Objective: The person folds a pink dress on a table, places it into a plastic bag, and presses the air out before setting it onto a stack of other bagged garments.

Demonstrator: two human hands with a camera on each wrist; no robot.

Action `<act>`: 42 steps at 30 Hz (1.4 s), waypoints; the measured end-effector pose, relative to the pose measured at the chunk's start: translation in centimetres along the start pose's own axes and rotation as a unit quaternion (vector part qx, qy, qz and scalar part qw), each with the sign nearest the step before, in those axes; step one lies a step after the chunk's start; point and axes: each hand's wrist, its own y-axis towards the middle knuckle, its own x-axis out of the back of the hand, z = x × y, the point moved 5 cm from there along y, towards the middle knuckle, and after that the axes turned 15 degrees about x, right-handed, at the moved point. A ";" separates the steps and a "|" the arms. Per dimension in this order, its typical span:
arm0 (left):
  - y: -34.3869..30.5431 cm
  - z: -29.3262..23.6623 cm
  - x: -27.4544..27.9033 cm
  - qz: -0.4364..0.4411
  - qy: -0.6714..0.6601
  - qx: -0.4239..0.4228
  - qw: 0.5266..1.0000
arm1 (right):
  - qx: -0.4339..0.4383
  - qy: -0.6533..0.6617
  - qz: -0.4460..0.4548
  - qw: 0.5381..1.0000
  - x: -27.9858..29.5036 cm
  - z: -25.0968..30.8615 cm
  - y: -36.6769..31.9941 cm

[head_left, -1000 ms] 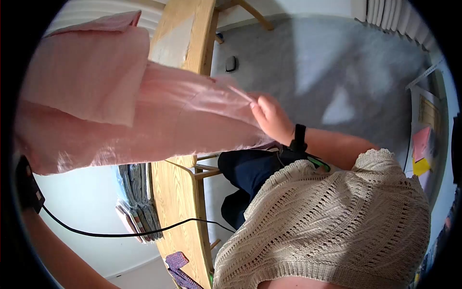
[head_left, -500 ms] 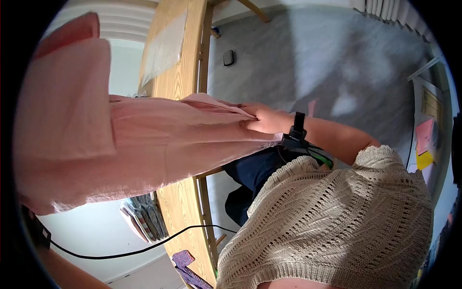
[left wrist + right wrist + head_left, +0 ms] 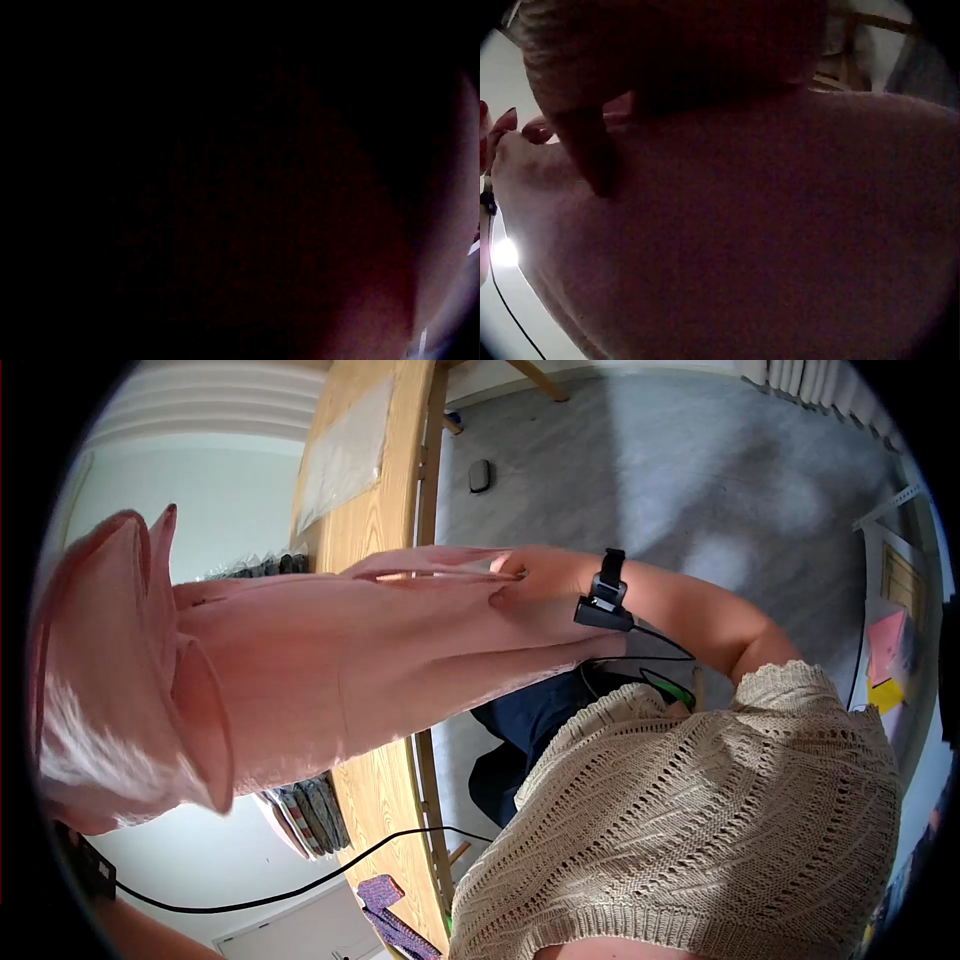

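"One pink garment (image 3: 290, 660) crosses in front of the wooden table (image 3: 385, 800) in your head view. Your hands?"

"Your right hand (image 3: 535, 580) grips it on the table's floor side, fingers bent and nearly closed on the cloth."

"Your left?"

"Beyond the table's other side, mostly hidden. Your right-wrist view catches your left hand (image 3: 490, 142) by the cloth's edge; how far open, I can't tell. Your left-wrist view is nearly black."

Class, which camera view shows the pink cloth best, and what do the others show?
The head view: it shows the pink cloth brightly lit, folds and edges included. The right wrist view gives a dim, close stretch behind a finger; the left wrist view is too dark to tell.
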 end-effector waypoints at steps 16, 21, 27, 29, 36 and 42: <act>0.1 1.0 0.3 0.008 -0.013 0.022 1.000 | 0.160 -0.360 -0.050 0.918 2.9 5.6 -5.9; 0.2 1.2 0.8 0.004 -0.022 0.031 0.999 | 0.094 -0.265 -0.051 0.958 0.6 4.3 -8.2; 0.5 1.8 0.7 0.004 -0.029 0.044 0.999 | 0.006 -0.289 -0.061 0.955 -1.6 2.7 -9.0; 0.9 2.3 0.9 0.006 -0.031 0.048 0.998 | 0.140 -0.222 -0.115 0.958 -2.3 2.0 -8.7; 1.2 2.9 0.9 0.013 -0.021 0.054 0.998 | 0.116 -0.297 0.002 0.948 -2.3 -0.1 -9.9; 1.1 3.6 0.9 0.020 -0.015 0.061 0.998 | 0.027 -0.281 -0.044 0.958 -2.5 -4.8 -12.4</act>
